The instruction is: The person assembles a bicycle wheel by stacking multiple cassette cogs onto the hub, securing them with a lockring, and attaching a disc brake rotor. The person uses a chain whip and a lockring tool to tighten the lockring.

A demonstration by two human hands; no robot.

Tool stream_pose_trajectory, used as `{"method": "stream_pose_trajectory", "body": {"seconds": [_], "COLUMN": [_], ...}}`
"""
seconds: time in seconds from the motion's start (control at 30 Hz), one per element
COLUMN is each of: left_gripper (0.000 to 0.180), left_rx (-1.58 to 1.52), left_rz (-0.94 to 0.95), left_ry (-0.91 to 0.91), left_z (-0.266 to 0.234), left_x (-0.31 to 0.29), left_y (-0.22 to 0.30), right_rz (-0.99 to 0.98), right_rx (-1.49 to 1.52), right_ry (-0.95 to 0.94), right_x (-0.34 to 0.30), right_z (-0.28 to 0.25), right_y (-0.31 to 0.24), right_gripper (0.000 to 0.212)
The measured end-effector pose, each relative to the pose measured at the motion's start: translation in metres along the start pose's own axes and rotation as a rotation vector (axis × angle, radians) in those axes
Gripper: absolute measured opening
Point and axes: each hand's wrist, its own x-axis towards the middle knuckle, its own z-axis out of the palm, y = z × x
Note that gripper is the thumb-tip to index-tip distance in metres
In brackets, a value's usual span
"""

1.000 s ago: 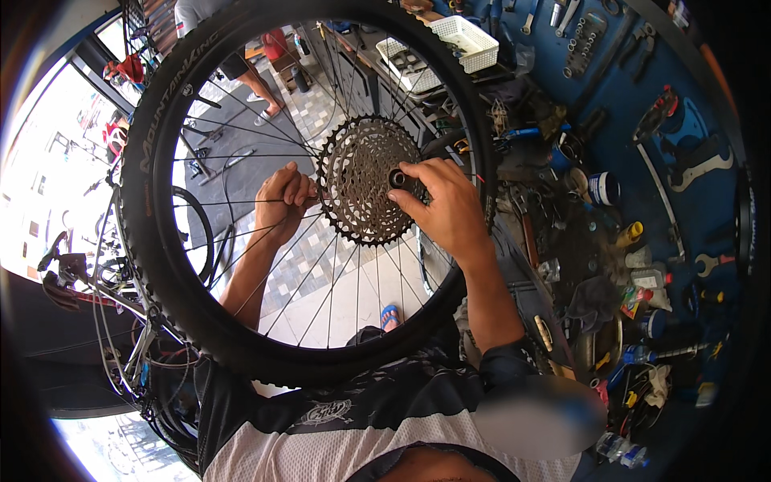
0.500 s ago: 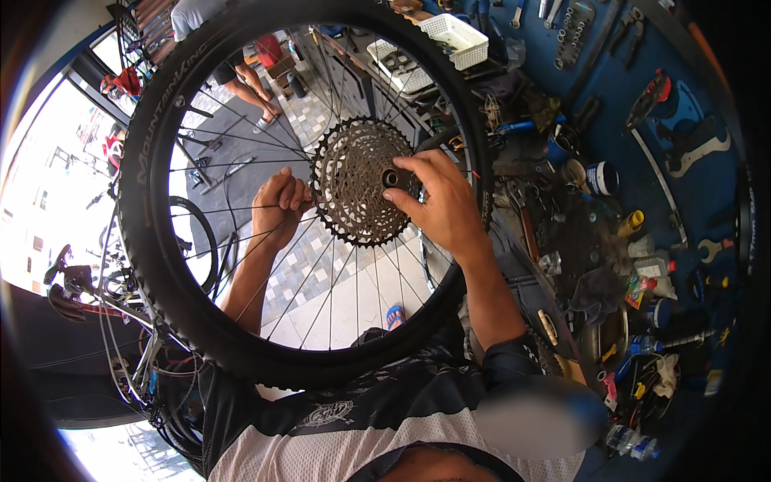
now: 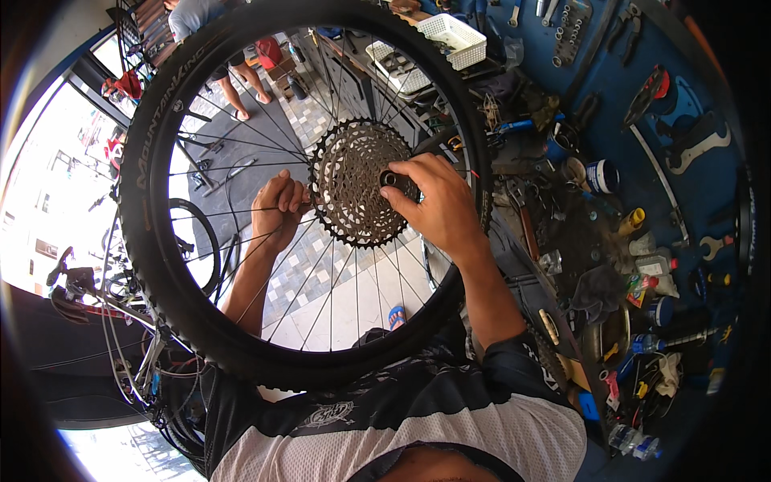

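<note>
A bicycle wheel with a black knobby tyre (image 3: 132, 217) stands upright in front of me, its thin spokes running to the hub. A large multi-ring cassette (image 3: 353, 189) faces right. My right hand (image 3: 443, 209) is at the cassette's right side, thumb and index finger pinching the dark round hub end cap (image 3: 389, 177). On the other side of the hub, my left hand (image 3: 278, 207) is curled closed behind the spokes, fingertips close to the hub's left end. Whatever it grips is hidden by its fingers.
Along the right runs a cluttered bench with white baskets (image 3: 454, 40), a white-and-blue tub (image 3: 602, 177), bottles and rags. Tools such as a wrench (image 3: 700, 145) hang on a blue board. Part of a bicycle (image 3: 148, 353) is at left. Another person (image 3: 233, 88) stands beyond the wheel.
Both hands keep nearly the same hold; wheel and cassette have barely moved. The person beyond has shifted their feet. A blurred grey rounded shape at the lower right is gone from view.
</note>
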Motion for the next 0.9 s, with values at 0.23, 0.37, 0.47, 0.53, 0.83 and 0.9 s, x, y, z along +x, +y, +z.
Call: {"method": "stream_pose_trajectory", "body": {"seconds": [0.23, 0.37, 0.47, 0.53, 0.83, 0.9], "left_gripper": [0.057, 0.057, 0.056, 0.053, 0.033, 0.037], "left_rx": [-0.004, -0.004, -0.003, -0.019, -0.223, -0.252], "left_rz": [-0.006, -0.006, -0.008, 0.003, 0.027, 0.033], "left_ry": [0.000, -0.006, 0.019, 0.015, 0.135, 0.208], "left_z": [-0.003, -0.004, 0.003, 0.004, -0.040, -0.026], "left_x": [0.000, 0.001, 0.002, 0.003, 0.002, 0.002], "left_y": [0.001, -0.001, 0.000, -0.003, -0.009, -0.007], "right_rz": [-0.004, -0.006, 0.028, 0.057, 0.246, 0.341], "right_rx": [-0.035, -0.048, -0.027, -0.028, -0.047, -0.028], "right_ry": [-0.002, -0.010, -0.004, 0.014, -0.048, -0.065], "right_x": [0.002, 0.003, 0.001, -0.003, -0.046, -0.067], "right_z": [0.000, -0.001, -0.004, -0.005, -0.032, -0.050], "right_y": [-0.001, 0.000, 0.000, -0.002, 0.034, 0.056], "right_gripper": [0.029, 0.030, 0.034, 0.038, 0.054, 0.053]}}
